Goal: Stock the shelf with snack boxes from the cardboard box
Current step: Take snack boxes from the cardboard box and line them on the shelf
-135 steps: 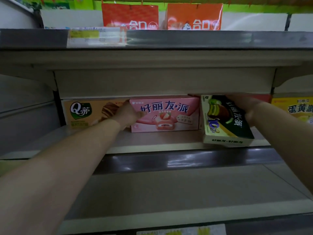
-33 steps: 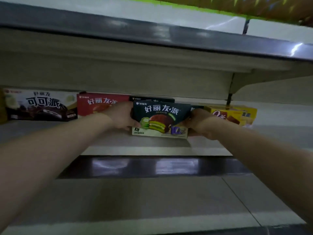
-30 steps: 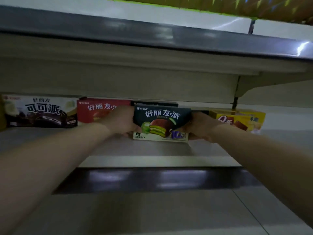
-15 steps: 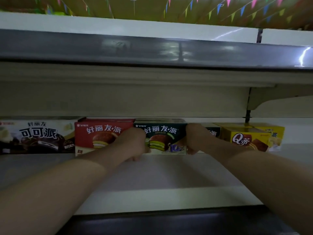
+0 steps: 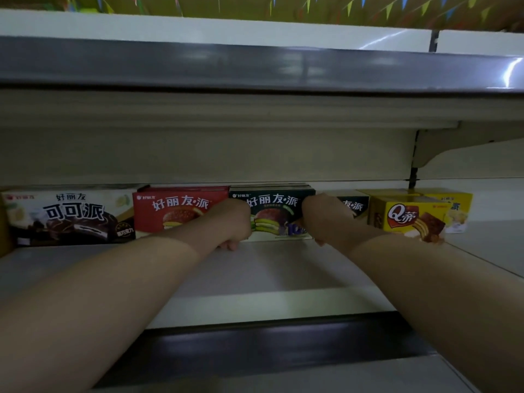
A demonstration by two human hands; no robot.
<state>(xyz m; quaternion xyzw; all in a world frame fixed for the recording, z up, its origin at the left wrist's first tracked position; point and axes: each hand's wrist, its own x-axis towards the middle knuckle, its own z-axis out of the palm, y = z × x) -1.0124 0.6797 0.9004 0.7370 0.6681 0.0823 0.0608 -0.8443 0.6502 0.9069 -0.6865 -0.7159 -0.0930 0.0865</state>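
A dark green snack box (image 5: 274, 214) stands on the shelf board (image 5: 255, 273) at the back, touching a red snack box (image 5: 175, 211) on its left. My left hand (image 5: 230, 222) is a fist with its knuckles against the green box's left front. My right hand (image 5: 323, 219) covers the box's right end, fingers curled round it. The fingertips of both hands are hidden. The cardboard box is out of view.
A black cocoa-pie box (image 5: 68, 217) stands far left. Right of my hands are another dark box (image 5: 354, 205), a yellow Q box (image 5: 405, 218) and a pale yellow box (image 5: 459, 211). The upper shelf (image 5: 255, 69) overhangs close above. Bare shelf board lies in front of the row.
The green box went from held out in front of the row to standing in line next to the red box. Both hands moved back with it, and the camera came closer.
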